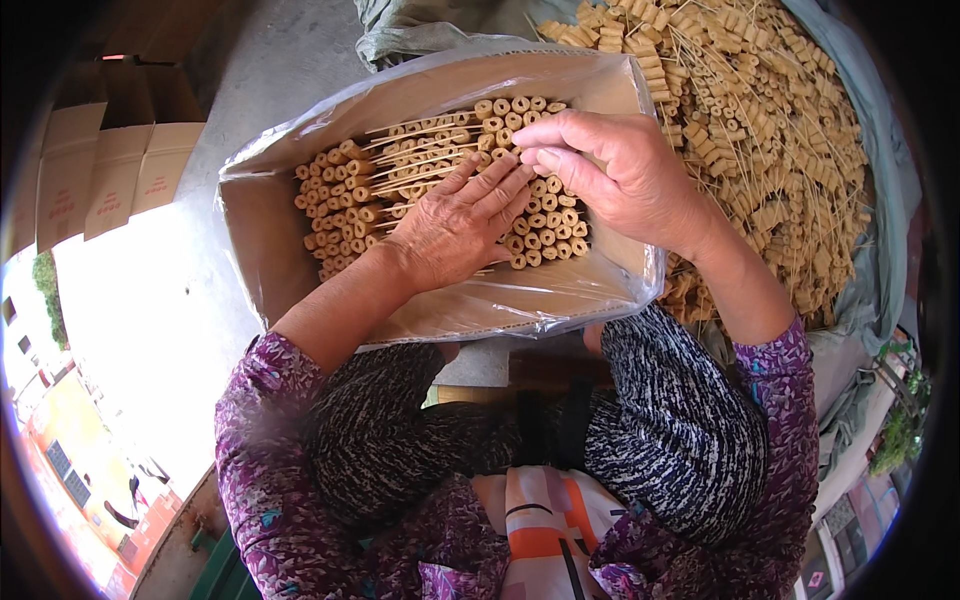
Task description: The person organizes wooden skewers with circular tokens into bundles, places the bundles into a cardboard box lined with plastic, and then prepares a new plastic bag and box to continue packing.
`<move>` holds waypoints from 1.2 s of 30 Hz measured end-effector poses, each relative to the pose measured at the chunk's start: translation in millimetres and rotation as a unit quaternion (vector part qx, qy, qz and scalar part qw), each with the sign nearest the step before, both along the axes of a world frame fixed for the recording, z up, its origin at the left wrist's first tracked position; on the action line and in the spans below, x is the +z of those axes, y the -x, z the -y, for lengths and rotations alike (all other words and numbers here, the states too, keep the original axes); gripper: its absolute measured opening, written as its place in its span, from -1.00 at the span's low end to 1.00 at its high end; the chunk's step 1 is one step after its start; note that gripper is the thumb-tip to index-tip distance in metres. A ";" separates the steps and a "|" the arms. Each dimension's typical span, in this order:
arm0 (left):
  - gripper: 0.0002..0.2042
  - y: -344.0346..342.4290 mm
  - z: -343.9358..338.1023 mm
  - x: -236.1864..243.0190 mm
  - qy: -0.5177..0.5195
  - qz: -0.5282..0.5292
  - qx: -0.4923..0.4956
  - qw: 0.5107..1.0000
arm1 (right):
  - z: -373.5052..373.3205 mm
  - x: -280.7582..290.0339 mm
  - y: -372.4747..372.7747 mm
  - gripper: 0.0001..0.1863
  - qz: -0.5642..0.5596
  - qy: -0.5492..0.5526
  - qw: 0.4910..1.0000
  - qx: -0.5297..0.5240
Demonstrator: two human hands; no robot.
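An open cardboard box (268, 240) lined with clear plastic stands before my knees. Inside lie rows of skewers threaded with golden-brown hollow rolls; one block of rolls (335, 200) fills the left side and another (548, 228) the right. Bare thin sticks (425, 165) run between them. My left hand (455, 228) lies flat over the sticks, fingers stretched toward the right block. Over that block's upper part, my right hand (630, 170) pinches with thumb and forefinger, close to the left fingertips. What sits in the pinch is too hidden to name.
A large heap of similar skewers (760, 150) lies right of the box on greenish-grey sheeting (895, 190). Flattened or open cardboard cartons (120, 180) stand at the far left. Crumpled plastic (410, 30) lies behind the box on the concrete floor (290, 75).
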State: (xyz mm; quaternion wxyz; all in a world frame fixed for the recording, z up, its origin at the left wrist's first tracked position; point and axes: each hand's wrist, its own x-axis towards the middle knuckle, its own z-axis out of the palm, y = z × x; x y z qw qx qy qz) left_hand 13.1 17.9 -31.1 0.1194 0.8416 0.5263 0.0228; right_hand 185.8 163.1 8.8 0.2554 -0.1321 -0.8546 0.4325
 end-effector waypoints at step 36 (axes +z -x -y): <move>-0.67 -196.5 10.4 -108.8 0.180 0.620 0.441 0.624 | 28.3 -165.0 -189.6 -0.64 0.025 0.565 0.800 -0.201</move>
